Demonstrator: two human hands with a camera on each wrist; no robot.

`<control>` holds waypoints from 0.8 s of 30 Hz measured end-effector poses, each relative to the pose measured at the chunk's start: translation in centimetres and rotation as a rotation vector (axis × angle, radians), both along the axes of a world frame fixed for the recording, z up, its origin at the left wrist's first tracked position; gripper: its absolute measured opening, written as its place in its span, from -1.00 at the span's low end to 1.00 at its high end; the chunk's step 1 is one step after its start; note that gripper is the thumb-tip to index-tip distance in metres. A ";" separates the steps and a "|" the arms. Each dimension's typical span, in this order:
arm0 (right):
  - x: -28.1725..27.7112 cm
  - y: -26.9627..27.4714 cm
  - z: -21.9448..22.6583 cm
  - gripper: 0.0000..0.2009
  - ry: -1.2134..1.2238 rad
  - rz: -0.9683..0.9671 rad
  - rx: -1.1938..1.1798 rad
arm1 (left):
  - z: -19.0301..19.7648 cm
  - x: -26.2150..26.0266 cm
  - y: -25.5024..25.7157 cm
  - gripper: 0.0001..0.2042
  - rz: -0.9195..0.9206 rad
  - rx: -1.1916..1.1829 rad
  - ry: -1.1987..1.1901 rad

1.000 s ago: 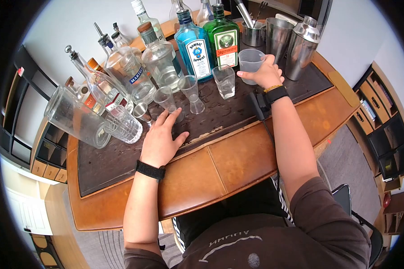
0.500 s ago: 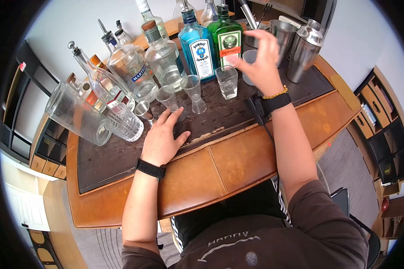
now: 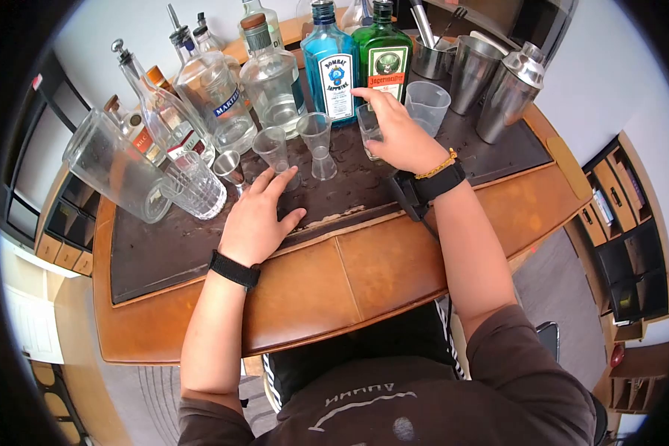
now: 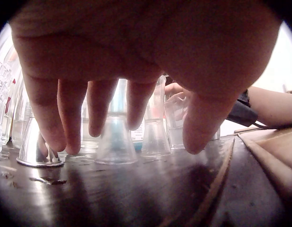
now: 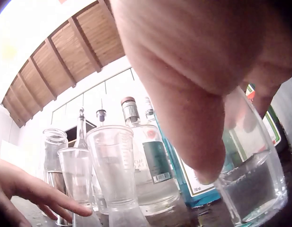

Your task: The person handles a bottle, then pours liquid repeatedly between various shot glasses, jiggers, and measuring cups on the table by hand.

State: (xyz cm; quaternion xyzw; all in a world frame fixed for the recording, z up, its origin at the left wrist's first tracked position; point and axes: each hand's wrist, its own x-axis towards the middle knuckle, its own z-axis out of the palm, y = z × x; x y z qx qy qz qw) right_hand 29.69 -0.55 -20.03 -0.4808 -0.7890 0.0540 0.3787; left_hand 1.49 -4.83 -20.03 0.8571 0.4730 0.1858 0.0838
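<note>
My right hand (image 3: pixel 409 141) is at a small clear glass (image 5: pixel 257 194) with a thick base. In the right wrist view the thumb (image 5: pixel 202 161) overlaps the glass's near side, and other fingers show beyond it. The index finger stretches past the rim in the head view. My left hand (image 3: pixel 253 223) is spread over the dark tabletop, its fingertips low beside a clear plastic jigger (image 3: pixel 271 145). A second clear jigger (image 3: pixel 317 141) stands to its right, and a steel jigger (image 4: pixel 32 146) to its left. A clear plastic cup (image 3: pixel 429 104) stands beyond my right hand.
Behind stand a blue bottle (image 3: pixel 331 67), a green bottle (image 3: pixel 385 56) and several clear bottles. At left are a large glass jar (image 3: pixel 111 167) and a cut-glass tumbler (image 3: pixel 197 189). Steel shaker tins (image 3: pixel 474 74) and a shaker (image 3: pixel 509 97) stand at right. The tan leather edge (image 3: pixel 305 297) is nearest me.
My right hand has let go of the plastic cup, lifted, and moved left to the small glass. The left hand has stayed by the jiggers. The head view has shifted slightly.
</note>
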 end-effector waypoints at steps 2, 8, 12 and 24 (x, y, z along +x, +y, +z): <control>0.1 0.0 0.2 -0.18 -0.066 -0.032 0.010 | 0.1 0.0 0.0 -0.37 -0.006 -0.002 0.009; 0.1 -0.3 1.1 -0.07 0.165 -0.139 -0.283 | -0.2 -0.3 0.0 -0.38 -0.024 0.031 -0.022; 0.8 0.9 -0.6 -0.15 0.247 -0.125 -0.393 | -0.5 -0.4 -0.1 -0.39 -0.011 0.028 -0.050; -0.5 1.5 -1.0 -0.49 0.635 0.087 -0.396 | -1.8 -0.4 -0.3 -0.42 0.036 0.041 -0.064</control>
